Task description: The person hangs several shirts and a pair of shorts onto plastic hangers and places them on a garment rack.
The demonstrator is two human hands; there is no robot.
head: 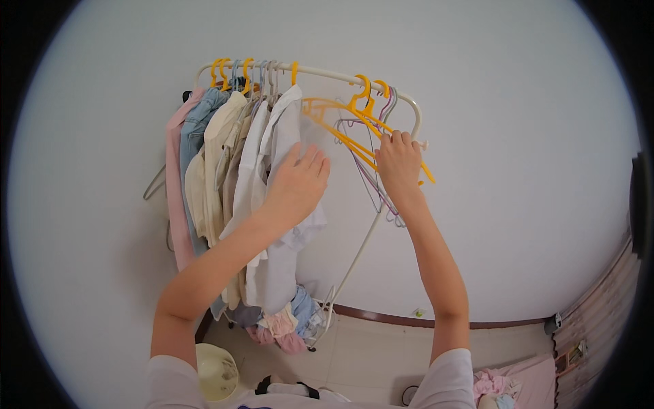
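A white clothes rack (332,75) stands before me against the wall. On its left part hang several garments, with a white shirt (284,128) nearest the middle. My left hand (301,186) is in front of that shirt, fingers extended and slightly apart; whether it touches the cloth is unclear. My right hand (401,158) is closed around a yellow plastic hanger (352,145), whose far end is blurred. More yellow hangers (364,94) hook over the rail beside it. Behind them hang thin purple and grey hangers (393,105).
Beneath the rack lies a pile of clothes (281,327) on the tiled floor (363,347). A pale yellow basin (217,370) stands at lower left. At lower right, clothes (493,386) lie on a pink surface (536,373), near a curtain (592,307). The rack's slanted leg (352,266) reaches the floor.
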